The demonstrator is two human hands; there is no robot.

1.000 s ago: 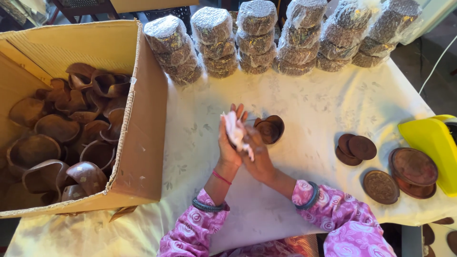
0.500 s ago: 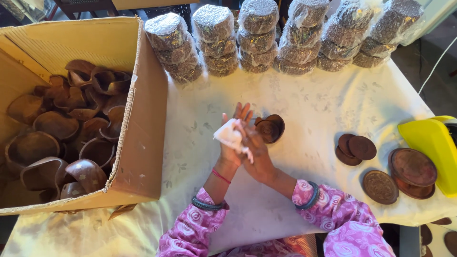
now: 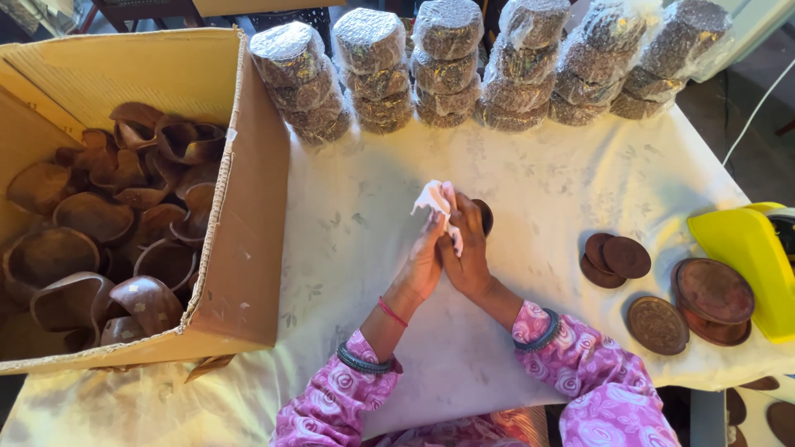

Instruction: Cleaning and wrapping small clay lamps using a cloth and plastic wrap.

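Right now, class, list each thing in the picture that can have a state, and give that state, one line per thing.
Box: open, flaps up, part full of brown bowls.
Wrapped stacks: sealed in film, upright in a row.
Cloth: crumpled, pinched in the left hand.
Small bowl: held by the right hand, mostly hidden.
Discs: unwrapped, lying flat, some overlapping.
Tablecloth: spread, creased.

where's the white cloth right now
In the head view the white cloth is near the table's centre, pinched between the left hand and right hand, against a small dark brown piece, right of the cardboard box.
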